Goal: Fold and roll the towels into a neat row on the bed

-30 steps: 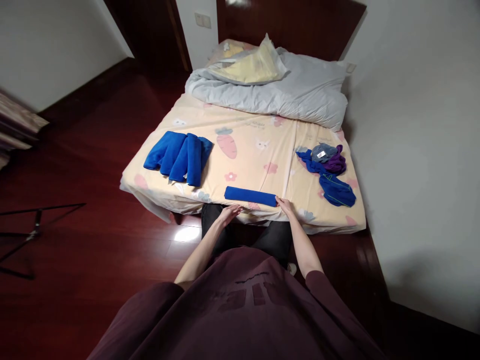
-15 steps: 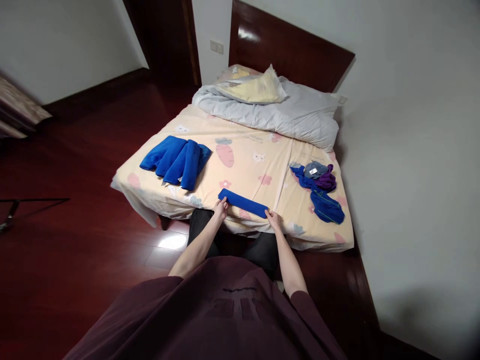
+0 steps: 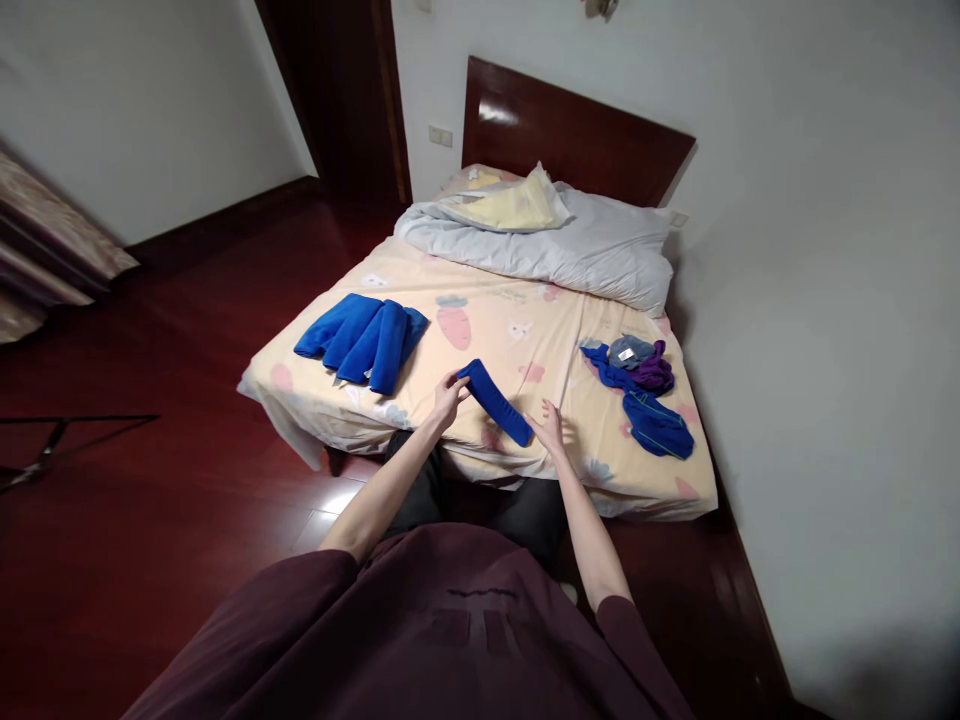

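Observation:
A blue towel (image 3: 496,405), folded into a long narrow strip, slants over the front part of the bed. My left hand (image 3: 450,398) grips its upper left end, which is lifted. Beside the lower right end is my right hand (image 3: 547,428), its fingers spread; whether the thumb touches the towel is hard to tell. Several folded blue towels (image 3: 364,338) lie side by side and overlapping on the left of the bed. To the right sit a crumpled pile of blue, grey and purple cloths (image 3: 634,362) and a blue cloth with green edging (image 3: 657,425).
The bed (image 3: 420,268) has a patterned cream sheet and a dark wooden headboard (image 3: 570,125). A rumpled grey quilt (image 3: 517,248) and a yellow pillow (image 3: 517,205) lie at its head. A thin black stand (image 3: 56,435) is on the floor at left.
My right hand has released its end of the towel and opened. My left hand has raised the other end, so the towel now slants more steeply. The camera view has shifted slightly.

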Action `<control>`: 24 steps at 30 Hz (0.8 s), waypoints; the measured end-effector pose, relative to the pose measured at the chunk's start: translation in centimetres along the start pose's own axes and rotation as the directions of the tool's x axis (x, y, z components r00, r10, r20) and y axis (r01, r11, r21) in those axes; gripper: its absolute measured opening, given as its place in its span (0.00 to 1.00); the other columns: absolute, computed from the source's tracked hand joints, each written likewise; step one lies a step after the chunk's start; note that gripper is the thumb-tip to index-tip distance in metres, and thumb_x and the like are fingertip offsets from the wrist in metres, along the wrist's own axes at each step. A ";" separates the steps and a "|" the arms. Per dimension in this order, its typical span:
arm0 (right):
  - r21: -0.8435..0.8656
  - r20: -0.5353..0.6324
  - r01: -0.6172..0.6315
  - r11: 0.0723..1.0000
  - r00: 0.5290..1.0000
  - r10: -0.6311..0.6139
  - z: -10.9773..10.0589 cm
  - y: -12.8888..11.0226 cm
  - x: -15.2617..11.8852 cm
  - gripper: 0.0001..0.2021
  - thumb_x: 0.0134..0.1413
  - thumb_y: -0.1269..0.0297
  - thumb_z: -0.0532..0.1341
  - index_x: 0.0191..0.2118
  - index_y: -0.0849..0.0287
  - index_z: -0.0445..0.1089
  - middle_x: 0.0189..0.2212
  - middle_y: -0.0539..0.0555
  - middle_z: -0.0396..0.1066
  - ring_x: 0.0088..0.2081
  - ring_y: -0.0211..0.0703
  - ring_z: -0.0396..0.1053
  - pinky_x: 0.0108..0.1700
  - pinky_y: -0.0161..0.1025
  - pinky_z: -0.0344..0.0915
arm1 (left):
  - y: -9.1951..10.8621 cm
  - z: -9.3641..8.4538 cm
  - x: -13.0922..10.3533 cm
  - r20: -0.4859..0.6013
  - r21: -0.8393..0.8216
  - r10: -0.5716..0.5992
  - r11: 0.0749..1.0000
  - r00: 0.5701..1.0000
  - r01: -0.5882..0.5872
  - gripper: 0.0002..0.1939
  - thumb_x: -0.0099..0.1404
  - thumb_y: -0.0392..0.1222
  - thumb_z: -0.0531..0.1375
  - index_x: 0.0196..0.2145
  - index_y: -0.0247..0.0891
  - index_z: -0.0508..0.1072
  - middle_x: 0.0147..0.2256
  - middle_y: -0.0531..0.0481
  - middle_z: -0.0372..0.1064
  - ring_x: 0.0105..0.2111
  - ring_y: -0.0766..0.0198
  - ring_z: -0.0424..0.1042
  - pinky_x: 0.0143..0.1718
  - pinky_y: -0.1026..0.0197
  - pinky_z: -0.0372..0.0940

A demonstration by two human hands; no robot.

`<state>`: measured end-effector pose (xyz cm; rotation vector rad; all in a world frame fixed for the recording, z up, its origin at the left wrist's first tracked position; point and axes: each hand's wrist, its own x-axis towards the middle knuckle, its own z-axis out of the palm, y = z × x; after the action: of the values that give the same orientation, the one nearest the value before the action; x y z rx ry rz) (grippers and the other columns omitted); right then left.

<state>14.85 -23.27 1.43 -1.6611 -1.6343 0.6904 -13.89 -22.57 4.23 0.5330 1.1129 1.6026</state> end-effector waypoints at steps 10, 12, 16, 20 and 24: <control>0.392 0.348 0.240 0.888 0.855 -0.385 0.2 -14.4 6.1 0.24 0.45 0.54 0.74 0.48 0.59 0.78 0.47 0.58 0.81 0.50 0.52 0.77 0.58 0.52 0.70 | 7.7 3.3 -1.9 0.433 0.226 0.198 0.921 0.880 -0.318 0.18 0.59 0.36 0.71 0.48 0.35 0.80 0.48 0.41 0.78 0.53 0.48 0.75 0.58 0.49 0.68; 0.399 0.360 0.233 0.887 0.849 -0.386 0.8 -15.5 6.2 0.20 0.45 0.58 0.74 0.44 0.59 0.79 0.42 0.55 0.82 0.44 0.49 0.78 0.53 0.48 0.72 | 8.6 2.8 -1.7 0.450 0.237 0.228 0.902 0.863 -0.361 0.18 0.59 0.36 0.71 0.49 0.34 0.80 0.49 0.41 0.78 0.54 0.47 0.74 0.59 0.49 0.68; 0.438 0.354 0.240 0.866 0.840 -0.412 2.0 -16.8 5.9 0.19 0.44 0.58 0.74 0.44 0.59 0.79 0.40 0.53 0.81 0.42 0.46 0.76 0.49 0.44 0.73 | 9.4 0.6 -0.9 0.487 0.204 0.232 0.907 0.842 -0.368 0.25 0.58 0.36 0.73 0.53 0.35 0.78 0.52 0.40 0.76 0.57 0.45 0.74 0.59 0.47 0.68; 0.495 0.338 0.245 0.833 0.829 -0.445 3.0 -18.4 5.6 0.21 0.45 0.53 0.75 0.44 0.58 0.78 0.42 0.54 0.80 0.44 0.46 0.76 0.51 0.45 0.72 | 8.4 -3.0 0.0 0.508 0.209 0.052 0.961 0.860 -0.182 0.32 0.51 0.32 0.77 0.53 0.34 0.78 0.49 0.39 0.77 0.56 0.44 0.75 0.60 0.43 0.69; 0.611 0.307 0.190 0.768 0.837 -0.452 3.9 -20.5 5.1 0.24 0.45 0.49 0.75 0.44 0.58 0.76 0.42 0.55 0.80 0.45 0.47 0.76 0.54 0.46 0.72 | 5.8 -6.3 0.5 0.435 0.278 -0.089 0.960 0.896 -0.039 0.28 0.44 0.28 0.78 0.45 0.34 0.80 0.44 0.39 0.79 0.52 0.46 0.78 0.60 0.42 0.68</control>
<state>-0.61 -18.51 15.53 -0.7877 -1.7344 1.2830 -21.98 -24.57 6.17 1.0151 0.9906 1.2162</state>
